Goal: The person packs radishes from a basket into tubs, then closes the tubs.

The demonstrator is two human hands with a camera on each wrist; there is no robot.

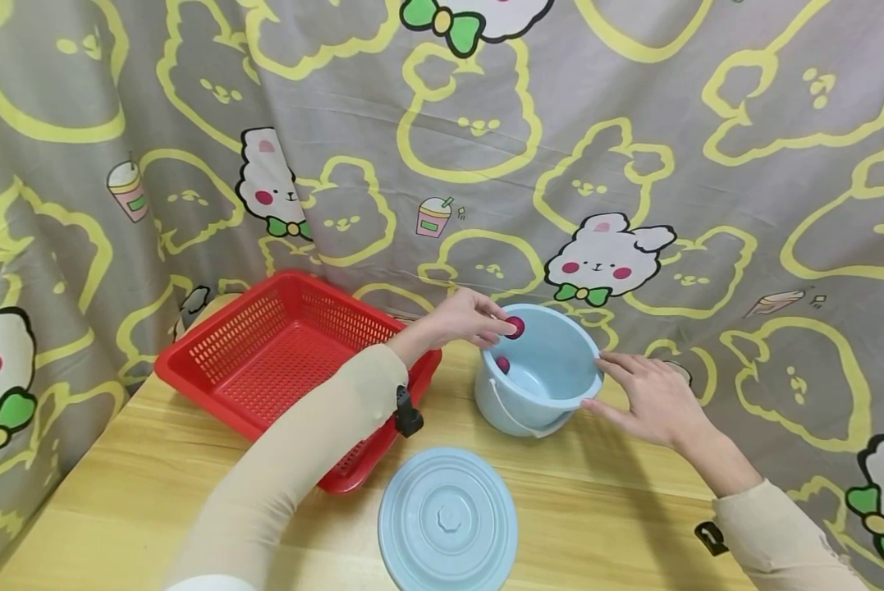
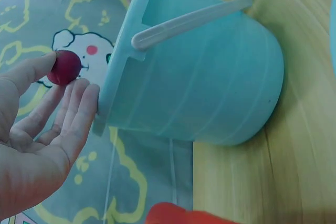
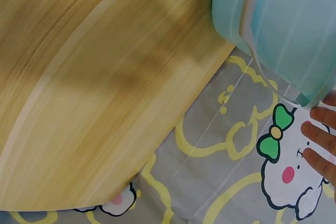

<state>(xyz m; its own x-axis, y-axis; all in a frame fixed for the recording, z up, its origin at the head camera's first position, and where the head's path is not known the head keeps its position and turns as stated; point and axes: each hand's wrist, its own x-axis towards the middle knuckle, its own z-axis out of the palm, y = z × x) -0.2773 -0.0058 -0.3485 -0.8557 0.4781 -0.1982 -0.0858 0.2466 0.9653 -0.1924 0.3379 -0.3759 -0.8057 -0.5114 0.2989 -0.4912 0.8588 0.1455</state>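
Between thumb and fingertips, my left hand [image 1: 468, 317] pinches a small dark red ball [image 2: 64, 67] at the left rim of a light blue bucket [image 1: 511, 406]. The lower fingers of that hand touch or nearly touch the rim in the left wrist view. Just inside the bucket's near left wall shows another dark red round spot [image 1: 502, 365]; whether it is a second ball or a reflection, I cannot tell. On the opposite side, my right hand [image 1: 652, 398] rests its fairly straight fingers and thumb against the rim. The bucket stands upright, its pale handle hanging at the front.
A red perforated basket [image 1: 227, 402] lies left of the bucket, below my left forearm. In front of the bucket a round light blue lid [image 1: 449, 521] lies flat on the wooden table [image 1: 582, 525]. Behind the table hangs a patterned grey curtain [image 1: 382, 107].
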